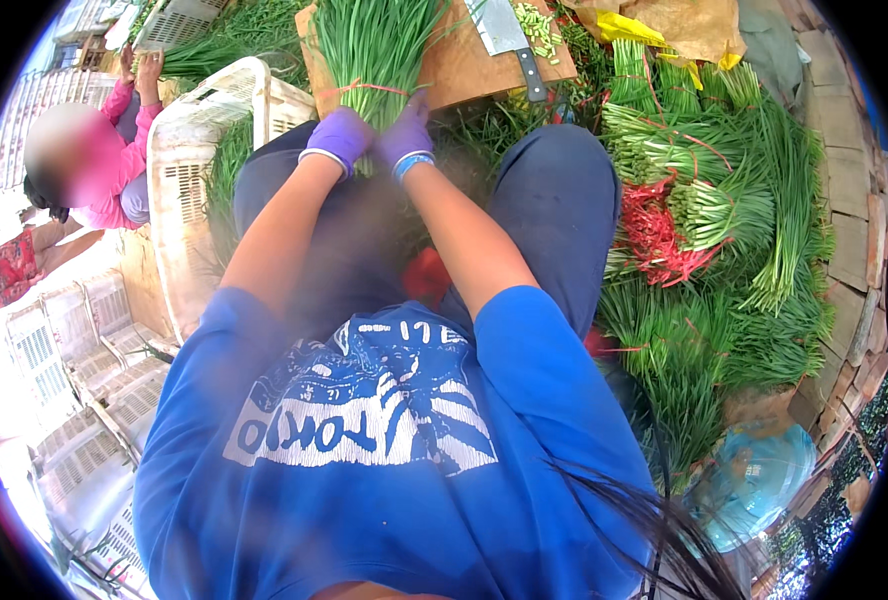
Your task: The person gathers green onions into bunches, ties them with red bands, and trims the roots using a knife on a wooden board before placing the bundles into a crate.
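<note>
- The left hand (338, 135) and right hand (404, 135), in purple gloves, touch either side of the near stalk ends of a green bundle (379, 45); their fingers are partly hidden, so how far they close I cannot tell.
- The bundle lies on the left part of a wooden board (454, 85), leaves pointing far, probably so the stalk ends sit between the hands.
- A red tie (372, 88) crosses it just beyond the gloves, seemingly to gather the stalks.
- To the right, a knife (504, 35) lies with its handle over the board's near edge, apparently handy for grasping, beside chopped pieces (537, 30).
- Loose red ties (654, 240) rest on the right among stacked bundles (729, 150), likely for easy reach.
- The right knee (559, 170) stands between hands and ties, and could hinder that reach.
- A white crate (177, 190) limits room at left; beyond it sits a co-worker (114, 185).
</note>
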{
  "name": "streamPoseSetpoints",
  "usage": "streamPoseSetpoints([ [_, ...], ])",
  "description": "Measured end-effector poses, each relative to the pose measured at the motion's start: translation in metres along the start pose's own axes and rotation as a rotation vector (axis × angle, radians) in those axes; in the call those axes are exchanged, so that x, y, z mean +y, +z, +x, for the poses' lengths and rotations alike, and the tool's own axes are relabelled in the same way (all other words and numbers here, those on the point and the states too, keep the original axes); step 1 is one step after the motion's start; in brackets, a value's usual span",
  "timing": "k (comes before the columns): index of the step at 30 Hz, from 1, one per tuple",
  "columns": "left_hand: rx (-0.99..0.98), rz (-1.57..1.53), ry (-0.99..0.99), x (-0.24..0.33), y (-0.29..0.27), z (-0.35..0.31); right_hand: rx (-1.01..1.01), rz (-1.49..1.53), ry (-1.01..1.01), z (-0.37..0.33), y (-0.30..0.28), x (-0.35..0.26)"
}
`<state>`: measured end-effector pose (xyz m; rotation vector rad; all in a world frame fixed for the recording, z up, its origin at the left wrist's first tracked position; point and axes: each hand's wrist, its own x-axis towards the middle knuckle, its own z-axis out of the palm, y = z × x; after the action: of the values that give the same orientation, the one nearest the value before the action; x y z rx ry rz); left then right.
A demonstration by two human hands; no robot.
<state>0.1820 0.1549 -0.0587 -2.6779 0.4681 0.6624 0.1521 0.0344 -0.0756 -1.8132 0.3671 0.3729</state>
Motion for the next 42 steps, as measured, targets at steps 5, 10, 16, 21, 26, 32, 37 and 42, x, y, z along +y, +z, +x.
streamPoseSetpoints([
  [5, -0.091, 0.049, 0.148, 0.009, -0.028, -0.017, 0.078, 0.029, -0.01, -0.004, 0.004, 0.001],
  [10, -0.22, 0.015, 0.149, 0.004, -0.016, -0.001, 0.101, 0.011, -0.06, -0.003, 0.003, -0.001],
  [16, -0.041, 0.287, 0.191, 0.014, -0.026, -0.024, 0.15, 0.012, -0.06, 0.002, 0.018, 0.009],
  [21, 0.098, 0.101, 0.079, 0.032, -0.024, -0.041, 0.208, 0.005, -0.08, 0.019, 0.027, 0.019],
  [26, 0.125, -0.615, -0.341, 0.045, -0.036, -0.057, 0.222, 0.722, 0.066, 0.028, 0.032, 0.019],
  [32, 0.021, -0.478, -0.164, 0.027, -0.003, -0.062, 0.087, 0.819, 0.125, 0.034, 0.03, 0.023],
  [37, 0.065, -0.937, -0.471, 0.047, -0.037, -0.099, 0.102, 0.374, 0.124, 0.018, 0.031, 0.008],
  [42, 0.12, -0.621, -0.141, 0.051, -0.033, -0.082, 0.073, 0.613, 0.27, 0.043, 0.027, 0.025],
])
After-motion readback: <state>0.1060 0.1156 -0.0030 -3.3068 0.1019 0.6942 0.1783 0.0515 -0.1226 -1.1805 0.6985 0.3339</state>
